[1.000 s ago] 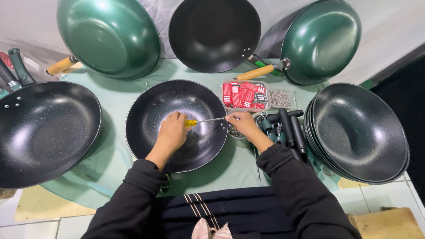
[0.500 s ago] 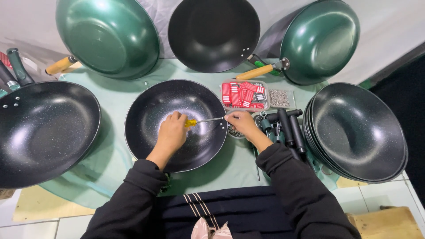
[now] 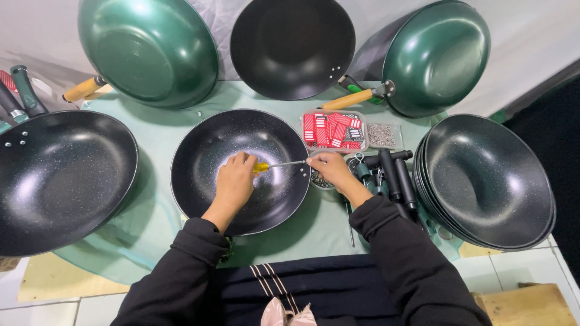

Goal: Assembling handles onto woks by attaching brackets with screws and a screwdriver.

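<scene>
The scene was brightly and evenly lit from above, with soft shadows under the sleeves and beside the pans. White glare spots sat on the green wok (image 3: pixel 148 51) and on the stacked dark pans (image 3: pixel 489 181). Focus was sharp at the centre; wide-angle distortion bent the edges, and the right corner fell dark.

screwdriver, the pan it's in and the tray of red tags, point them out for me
screwdriver (image 3: pixel 275 165), head view, on its metal shaft just past the yellow handle
pan (image 3: pixel 205 151), head view, on its bare speckled inner wall
tray of red tags (image 3: pixel 333 129), head view, on the red tags inside
</scene>
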